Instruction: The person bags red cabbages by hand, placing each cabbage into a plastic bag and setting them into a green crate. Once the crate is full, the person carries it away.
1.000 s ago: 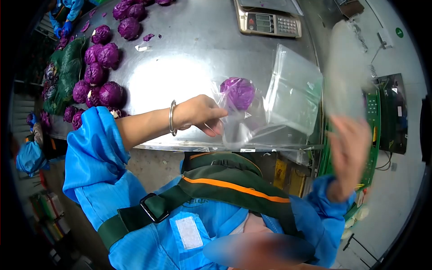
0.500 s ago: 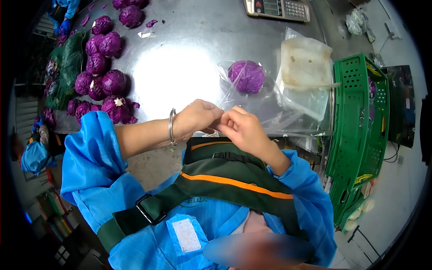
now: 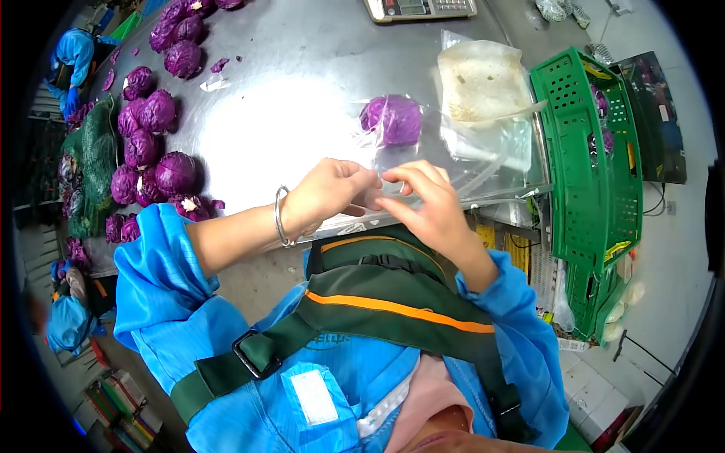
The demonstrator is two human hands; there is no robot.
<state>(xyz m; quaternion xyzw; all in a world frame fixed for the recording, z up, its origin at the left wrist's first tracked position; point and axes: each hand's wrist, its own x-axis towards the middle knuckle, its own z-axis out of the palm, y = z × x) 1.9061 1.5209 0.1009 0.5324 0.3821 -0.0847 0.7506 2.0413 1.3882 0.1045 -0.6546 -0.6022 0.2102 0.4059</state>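
A purple cabbage (image 3: 393, 120) lies on the metal table under clear plastic film (image 3: 445, 162), which spreads towards the table's front edge. My left hand (image 3: 336, 190), with a metal bangle on its wrist, is closed, its thumb and fingertips on the near part of the film. Facing it, my right hand (image 3: 424, 198) has curled fingers, with film between its thumb and forefinger. The two hands' fingertips are close together just in front of the cabbage. The film is see-through, so its exact hold is hard to make out.
Several purple cabbages (image 3: 175, 173) and a green net sack (image 3: 98, 170) are on the left. A scale (image 3: 419, 7) stands at the back. Right of the film are a stack of plastic bags (image 3: 483, 81) and a green crate (image 3: 578, 166). Other people in blue (image 3: 74, 53) are at the far left.
The view has shifted, so the table items appear further left and higher. My right hand's thumb and forefinger have spread apart, and my fingertips have separated slightly.
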